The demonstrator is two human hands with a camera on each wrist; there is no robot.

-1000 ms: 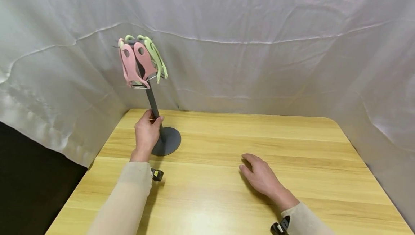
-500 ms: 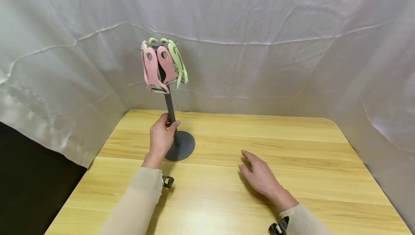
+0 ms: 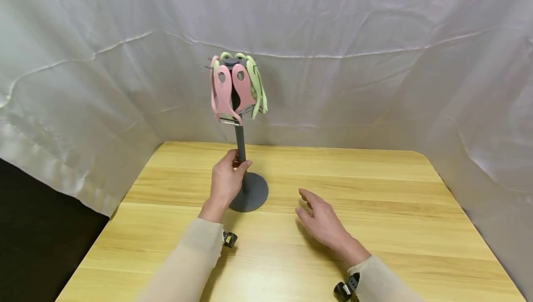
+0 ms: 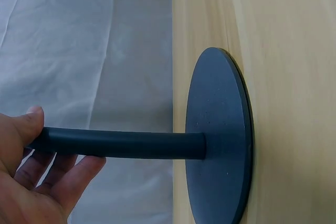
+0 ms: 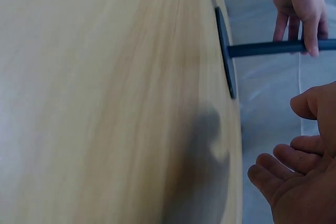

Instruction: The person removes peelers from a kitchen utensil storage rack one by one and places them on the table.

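My left hand [image 3: 225,181] grips the dark grey pole [image 3: 240,139] of an upright stand, thumb on one side and fingers on the other. In the left wrist view the pole [image 4: 131,145] runs from that hand to a flat round base [image 4: 216,108] at the wooden table. Pink peelers [image 3: 223,93] and light green peelers [image 3: 258,88] hang by their handle holes around the stand's top, blades down. To the right of the base [image 3: 257,195], my right hand [image 3: 325,224] hovers over the table, fingers loosely bent and holding nothing.
The wooden table [image 3: 374,191] has a pale cloth [image 3: 333,84] hanging behind it and along both sides. A dark area [image 3: 37,237] lies beyond the left edge. Small black cameras sit at both wrists.
My left hand has moved the stand with its peelers rightward and slightly nearer, toward the table's middle. The right hand has shifted slightly left in view, still holding nothing.
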